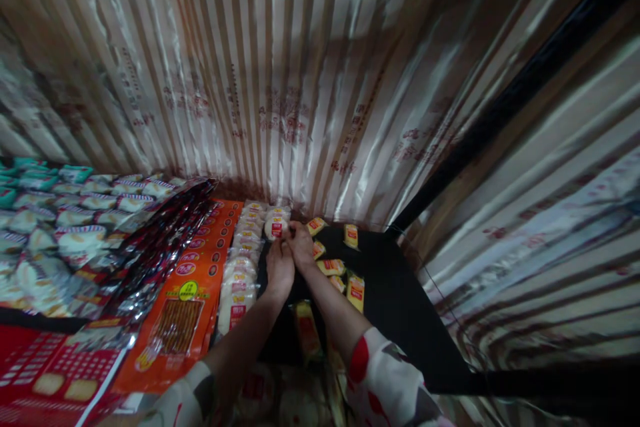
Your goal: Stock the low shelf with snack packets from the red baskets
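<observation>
A round white snack packet [276, 228] with a red label lies at the far end of the black table surface, beside a row of similar packets [240, 280]. My right hand [301, 245] is at its right edge, fingers closed in a pinch on the wrapper. Just below, my left hand [280, 268] is closed too, fingertips at the packet's lower edge. Both hands almost touch each other, and their fingertips are partly hidden. Small yellow packets [356, 291] with red labels are scattered to the right of my right forearm.
Left of the row are an orange snack bag [187, 300], dark shiny bags [155, 240] and many white packets [80, 240]. A red bag [45, 373] is at the lower left. Striped curtain [300, 80] hangs behind, and a black pole [500, 103] slants at the right. More packets [300, 403] lie near me.
</observation>
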`<act>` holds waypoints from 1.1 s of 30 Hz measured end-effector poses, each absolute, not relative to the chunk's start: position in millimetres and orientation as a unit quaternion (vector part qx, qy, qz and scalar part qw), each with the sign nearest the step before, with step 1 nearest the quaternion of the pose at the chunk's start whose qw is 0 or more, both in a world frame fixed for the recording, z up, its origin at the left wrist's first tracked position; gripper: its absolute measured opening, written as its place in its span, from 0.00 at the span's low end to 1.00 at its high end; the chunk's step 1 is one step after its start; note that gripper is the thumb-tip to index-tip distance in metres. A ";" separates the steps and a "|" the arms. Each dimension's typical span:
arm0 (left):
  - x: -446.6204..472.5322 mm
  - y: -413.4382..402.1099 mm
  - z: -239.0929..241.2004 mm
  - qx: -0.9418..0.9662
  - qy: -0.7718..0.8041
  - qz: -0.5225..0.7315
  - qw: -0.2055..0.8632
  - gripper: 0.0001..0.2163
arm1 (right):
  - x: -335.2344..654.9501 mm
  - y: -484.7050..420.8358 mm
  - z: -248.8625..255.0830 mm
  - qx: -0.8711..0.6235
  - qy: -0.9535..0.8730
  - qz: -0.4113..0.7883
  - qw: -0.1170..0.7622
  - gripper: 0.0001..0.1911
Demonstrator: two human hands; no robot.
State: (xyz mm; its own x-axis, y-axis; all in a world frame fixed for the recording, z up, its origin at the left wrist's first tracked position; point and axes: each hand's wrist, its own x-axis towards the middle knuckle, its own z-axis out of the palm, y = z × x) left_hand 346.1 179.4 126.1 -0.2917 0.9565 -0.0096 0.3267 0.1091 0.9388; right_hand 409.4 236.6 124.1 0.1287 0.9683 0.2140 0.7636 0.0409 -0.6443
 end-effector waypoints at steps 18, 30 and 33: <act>320.0 -32.8 114.8 0.552 0.582 0.475 0.362 0.11 | 413.1 4.7 120.9 -0.540 -0.669 0.258 0.441 0.13; 271.0 -106.4 57.5 0.671 0.684 0.109 0.265 0.16 | 415.5 -81.0 45.3 -0.589 -0.726 0.273 0.228 0.16; 277.5 -109.9 63.9 0.686 0.685 0.045 0.241 0.19 | 414.9 -82.3 42.0 -0.588 -0.736 0.275 0.190 0.17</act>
State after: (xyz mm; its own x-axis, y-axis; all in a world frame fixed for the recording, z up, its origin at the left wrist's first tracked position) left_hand 277.5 -109.9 63.9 0.0589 0.9613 -0.2693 0.9182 0.0537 0.3924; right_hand 414.9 -82.3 42.0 -0.2363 0.9707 -0.0434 0.7610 0.1572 -0.6294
